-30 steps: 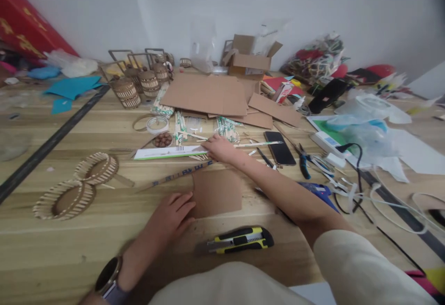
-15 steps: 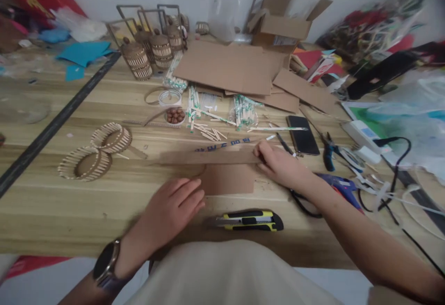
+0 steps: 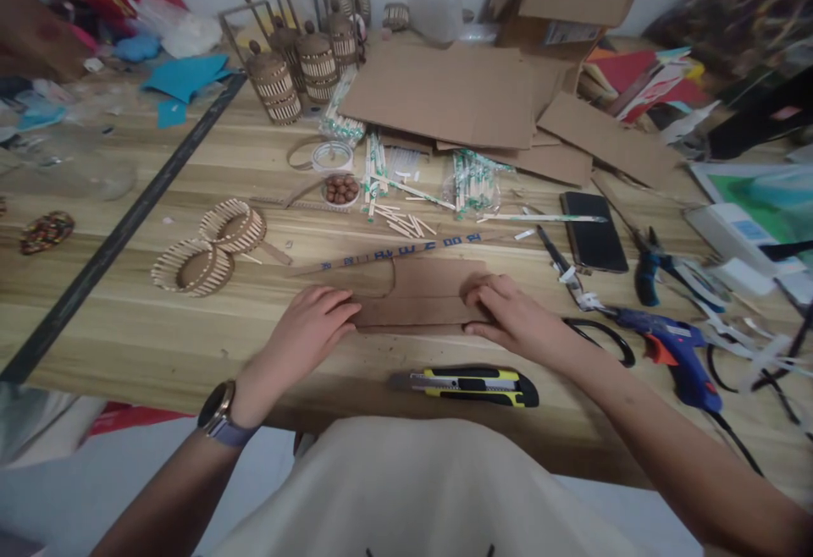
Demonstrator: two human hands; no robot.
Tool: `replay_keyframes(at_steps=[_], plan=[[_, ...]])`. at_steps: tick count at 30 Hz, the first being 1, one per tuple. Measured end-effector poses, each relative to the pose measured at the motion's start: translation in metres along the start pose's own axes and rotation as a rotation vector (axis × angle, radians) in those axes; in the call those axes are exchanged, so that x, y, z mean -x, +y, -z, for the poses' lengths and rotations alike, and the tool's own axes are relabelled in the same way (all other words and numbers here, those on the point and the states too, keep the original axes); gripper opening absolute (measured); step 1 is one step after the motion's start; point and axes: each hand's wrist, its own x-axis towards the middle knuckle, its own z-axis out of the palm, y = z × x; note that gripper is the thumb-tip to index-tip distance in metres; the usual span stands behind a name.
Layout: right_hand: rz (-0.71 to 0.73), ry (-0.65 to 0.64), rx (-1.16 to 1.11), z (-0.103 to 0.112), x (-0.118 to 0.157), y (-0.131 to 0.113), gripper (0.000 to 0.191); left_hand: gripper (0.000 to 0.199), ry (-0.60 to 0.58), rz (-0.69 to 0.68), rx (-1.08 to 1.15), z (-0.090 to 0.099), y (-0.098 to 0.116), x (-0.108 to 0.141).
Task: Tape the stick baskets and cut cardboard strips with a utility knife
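A brown cardboard strip (image 3: 412, 312) lies on the table in front of me, over a wider cardboard piece (image 3: 438, 276) that shows behind it. My left hand (image 3: 311, 327) has its fingers bent over the strip's left end; the thumb is hidden. At the right end, my right hand (image 3: 508, 311) grips the strip between thumb and fingers. Just behind them lies a thin cardboard strip with blue print (image 3: 400, 250). Nearer to me rests a yellow and black utility knife (image 3: 476, 385), apart from both hands.
Two stick-covered rings (image 3: 209, 248) stand to the left. Behind are a cup of brown beads (image 3: 341, 190), loose sticks (image 3: 406, 223), cardboard sheets (image 3: 445, 100) and small lantern-like models (image 3: 273, 83). On the right lie a phone (image 3: 594, 231), pliers (image 3: 648, 269) and a blue glue gun (image 3: 679, 345).
The right hand has brought the cardboard strip down toward me, from behind the wider piece to its near side. My left hand has come onto the strip's left end. The camera view has shifted.
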Motion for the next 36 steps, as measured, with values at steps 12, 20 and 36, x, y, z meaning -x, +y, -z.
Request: replay_keyframes(at_steps=[12,20,36], plan=[[0.048,0.051,-0.043,0.003,0.015,0.003,0.021,0.030,-0.030,-0.135,0.077,0.001,-0.011,-0.003],[0.046,0.053,-0.034,0.004,0.020,0.000,0.025,0.031,0.008,-0.158,0.062,-0.003,-0.010,-0.004],[0.031,0.056,-0.039,0.005,0.023,-0.004,0.026,0.031,-0.021,-0.114,0.191,-0.008,-0.012,-0.004]])
